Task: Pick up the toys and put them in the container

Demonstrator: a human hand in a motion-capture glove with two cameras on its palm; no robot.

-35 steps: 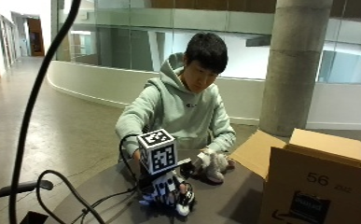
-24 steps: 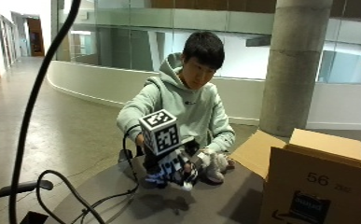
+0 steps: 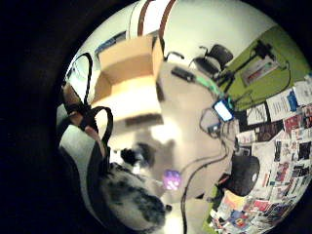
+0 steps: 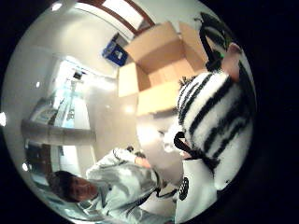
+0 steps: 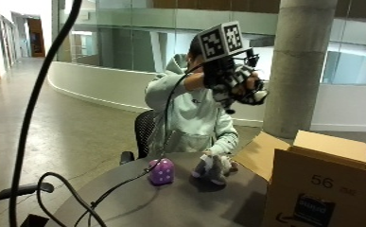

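Note:
My gloved right hand is raised to head height above the table and grips a black-and-white striped plush toy. The same zebra-striped plush fills the thumb side palm view, and its speckled fur shows at the little finger side. Below, an open cardboard box stands at the table's right, seen from above as the box. A purple spotted toy and a grey plush toy stay on the table, the bare left hand resting on the grey one.
The round dark table carries black cables running across its left part. A concrete pillar rises behind the box. An office chair stands behind the person.
My hand has risen from the tabletop to head height, carrying the striped plush with it. The purple toy and grey plush stay on the table.

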